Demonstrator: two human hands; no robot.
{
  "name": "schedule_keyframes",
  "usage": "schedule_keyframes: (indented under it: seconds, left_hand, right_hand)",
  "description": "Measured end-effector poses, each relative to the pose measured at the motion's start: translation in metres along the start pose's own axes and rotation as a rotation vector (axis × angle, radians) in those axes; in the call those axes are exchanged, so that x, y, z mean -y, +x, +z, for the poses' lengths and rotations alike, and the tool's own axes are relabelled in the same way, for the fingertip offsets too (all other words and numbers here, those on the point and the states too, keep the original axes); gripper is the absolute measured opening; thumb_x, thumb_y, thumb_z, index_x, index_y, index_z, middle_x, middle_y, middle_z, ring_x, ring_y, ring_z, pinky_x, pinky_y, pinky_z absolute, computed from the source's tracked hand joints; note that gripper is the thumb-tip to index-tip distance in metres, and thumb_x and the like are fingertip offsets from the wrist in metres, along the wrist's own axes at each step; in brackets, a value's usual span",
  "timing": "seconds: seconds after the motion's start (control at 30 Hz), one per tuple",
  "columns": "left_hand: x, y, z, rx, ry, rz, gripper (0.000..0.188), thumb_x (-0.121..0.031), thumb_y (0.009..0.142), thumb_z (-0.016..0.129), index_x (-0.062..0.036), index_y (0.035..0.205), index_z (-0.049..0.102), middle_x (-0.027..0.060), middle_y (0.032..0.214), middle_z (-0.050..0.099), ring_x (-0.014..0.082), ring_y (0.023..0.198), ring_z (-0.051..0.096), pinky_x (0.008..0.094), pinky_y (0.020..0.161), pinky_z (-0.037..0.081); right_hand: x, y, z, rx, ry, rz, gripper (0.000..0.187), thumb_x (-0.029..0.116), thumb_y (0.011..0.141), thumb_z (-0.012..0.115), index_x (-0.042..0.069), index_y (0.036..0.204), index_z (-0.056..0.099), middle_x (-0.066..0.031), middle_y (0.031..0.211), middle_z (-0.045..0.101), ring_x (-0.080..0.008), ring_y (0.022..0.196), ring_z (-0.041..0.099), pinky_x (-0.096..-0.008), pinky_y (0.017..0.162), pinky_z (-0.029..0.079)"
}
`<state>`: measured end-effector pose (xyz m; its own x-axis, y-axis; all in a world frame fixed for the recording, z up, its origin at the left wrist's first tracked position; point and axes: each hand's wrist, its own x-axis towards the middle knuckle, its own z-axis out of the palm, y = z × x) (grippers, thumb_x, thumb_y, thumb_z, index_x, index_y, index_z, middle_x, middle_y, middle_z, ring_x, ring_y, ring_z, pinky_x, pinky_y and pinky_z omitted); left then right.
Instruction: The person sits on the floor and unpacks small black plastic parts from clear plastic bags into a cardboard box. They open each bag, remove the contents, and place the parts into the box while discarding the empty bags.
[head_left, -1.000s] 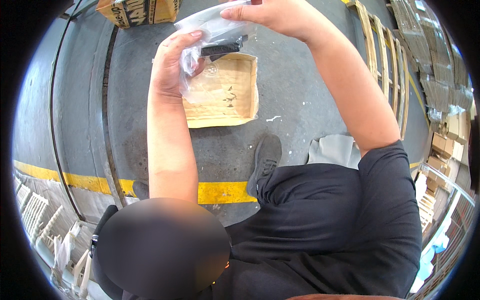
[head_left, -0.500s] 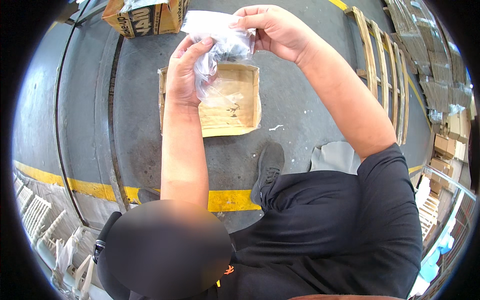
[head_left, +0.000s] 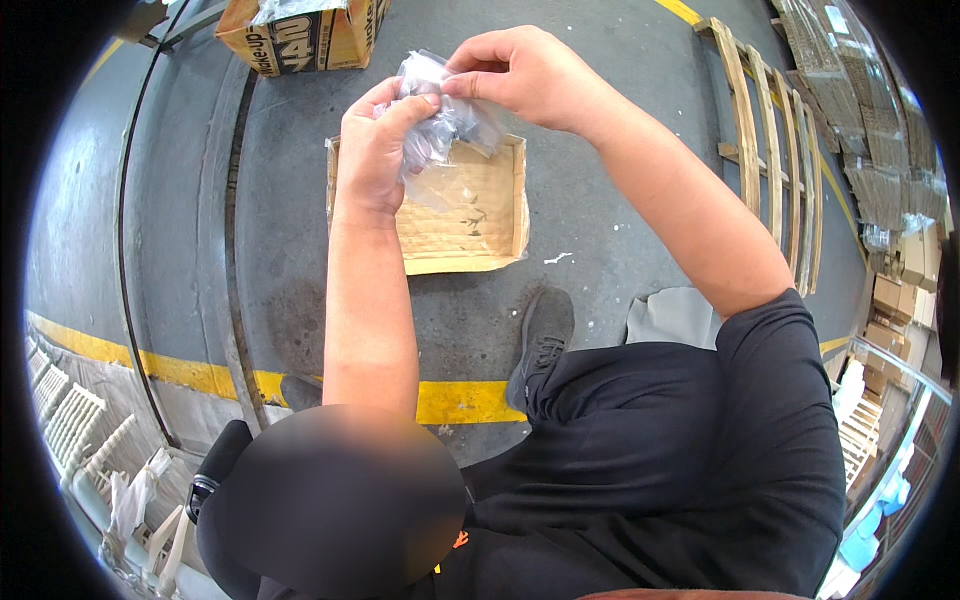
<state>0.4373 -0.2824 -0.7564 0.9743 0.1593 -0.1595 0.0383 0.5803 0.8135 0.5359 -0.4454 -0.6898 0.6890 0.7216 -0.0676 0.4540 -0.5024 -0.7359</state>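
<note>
Crumpled clear plastic bags (head_left: 432, 140) are bunched between my two hands, above the far part of a shallow cardboard tray. My left hand (head_left: 378, 150) is closed round the bunch, its thumb pressed across the near side. With thumb and fingers pinched together, my right hand (head_left: 505, 75) grips the upper edge of the plastic. What the bags contain, if anything, cannot be made out. Beneath them, the cardboard tray (head_left: 500, 255) lies on the floor, with a little clear plastic and a dark mark visible inside.
An orange-and-black printed carton (head_left: 300, 40) stands at the far left. Wooden pallets (head_left: 745, 110) lean at the right, beside stacked flattened cardboard (head_left: 850, 90). A grey sheet (head_left: 672, 318) lies near my shoe (head_left: 545, 340). White slatted pieces (head_left: 75, 425) are at the lower left.
The plastic, earlier spread flatter with a white panel at the top, is now bunched up. My right hand has moved slightly left and down, closer to my left hand.
</note>
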Motion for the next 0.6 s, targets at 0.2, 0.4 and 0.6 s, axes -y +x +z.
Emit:
schedule_keyframes:
  seconds: [0.2, 0.4, 0.6]
  left_hand:
    - [-0.001, -0.003, 0.000, 0.066, -0.042, -0.078, 0.030, -0.009, 0.083, 0.077, 0.0018, 0.110, 0.070, 0.0068, 0.094, 0.072, 0.0127, 0.079, 0.068, 0.0261, 0.074, 0.055]
    - [-0.005, 0.008, -0.026, 0.057, -0.267, 0.019, 0.044, -0.023, 0.096, 0.064, 0.0039, 0.130, 0.057, 0.0170, 0.117, 0.067, 0.0118, 0.069, 0.062, 0.0258, 0.052, 0.048]
    - [-0.009, 0.017, -0.057, 0.075, -0.932, -0.020, 0.038, -0.029, 0.097, 0.055, -0.0057, 0.127, 0.060, 0.0183, 0.125, 0.062, 0.0278, 0.093, 0.059, 0.0424, 0.075, 0.049]
  right_hand:
    - [-0.022, 0.003, -0.005, 0.097, 0.460, 0.122, 0.017, 0.023, 0.096, 0.068, 0.008, 0.102, 0.071, 0.0002, 0.091, 0.070, -0.0121, 0.082, 0.063, -0.0312, 0.072, 0.050]
    - [-0.034, 0.007, -0.024, 0.022, 0.957, 0.220, 0.014, 0.026, 0.100, 0.064, 0.012, 0.100, 0.065, 0.0071, 0.091, 0.063, -0.0041, 0.084, 0.057, -0.0228, 0.074, 0.045]
    - [-0.043, 0.014, -0.041, -0.058, 1.068, 0.127, 0.006, 0.011, 0.099, 0.063, 0.010, 0.104, 0.060, 0.0038, 0.097, 0.065, -0.0068, 0.087, 0.064, -0.0267, 0.077, 0.053]
